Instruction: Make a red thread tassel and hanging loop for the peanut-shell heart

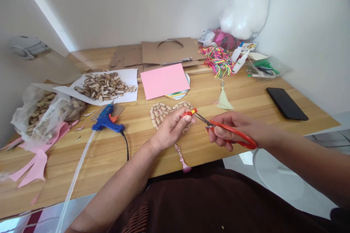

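My left hand (172,126) pinches a red and yellow cord (193,111) between thumb and fingers. In my right hand (232,129) are scissors with red handles (247,141), their blades pointing left at the cord's end. Whether the blades touch the cord I cannot tell. Beneath my left hand lies a heart covered in peanuts (160,111), partly hidden by the hand. A pink tassel (183,162) hangs down from the heart's lower tip, over the table's front edge.
A blue glue gun (108,122) rests left of the heart, its lead trailing forward. Peanut shells (105,85) lie on white paper behind it. Pink card (165,81), a pale green tassel (224,97), colourful cords (217,58) and a black phone (287,103) are spread across the wooden table.
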A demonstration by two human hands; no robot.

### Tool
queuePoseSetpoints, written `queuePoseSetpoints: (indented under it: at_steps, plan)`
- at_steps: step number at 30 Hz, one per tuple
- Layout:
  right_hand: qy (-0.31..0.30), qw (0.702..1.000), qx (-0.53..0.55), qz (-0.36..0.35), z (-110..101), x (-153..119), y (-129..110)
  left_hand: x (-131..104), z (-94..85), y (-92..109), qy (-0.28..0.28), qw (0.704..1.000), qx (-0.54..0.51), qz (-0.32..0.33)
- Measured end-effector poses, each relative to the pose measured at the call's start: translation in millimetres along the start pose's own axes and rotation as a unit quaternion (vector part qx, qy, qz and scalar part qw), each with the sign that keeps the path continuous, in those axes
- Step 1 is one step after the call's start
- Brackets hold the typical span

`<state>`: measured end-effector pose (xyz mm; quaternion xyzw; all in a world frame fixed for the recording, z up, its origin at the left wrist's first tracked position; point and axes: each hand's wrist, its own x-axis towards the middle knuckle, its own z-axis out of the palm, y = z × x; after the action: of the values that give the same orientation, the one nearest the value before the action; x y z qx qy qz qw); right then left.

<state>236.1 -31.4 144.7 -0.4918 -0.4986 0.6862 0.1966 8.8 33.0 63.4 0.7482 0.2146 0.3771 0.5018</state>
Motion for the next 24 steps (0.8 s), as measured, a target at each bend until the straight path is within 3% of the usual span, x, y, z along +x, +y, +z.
queuePoseSetpoints:
  at_steps: [13, 24]
  plan:
    - [0.005, 1.000, 0.009, -0.001, -1.2, 0.5, 3.0, -1.1, 0.5, 0.4, -0.003, 1.000, -0.014, -0.024]
    - [0.006, 1.000, 0.009, 0.002, -1.2, 1.7, 3.9, -0.2, 0.4, -0.9, 0.000, 1.000, 0.003, 0.000]
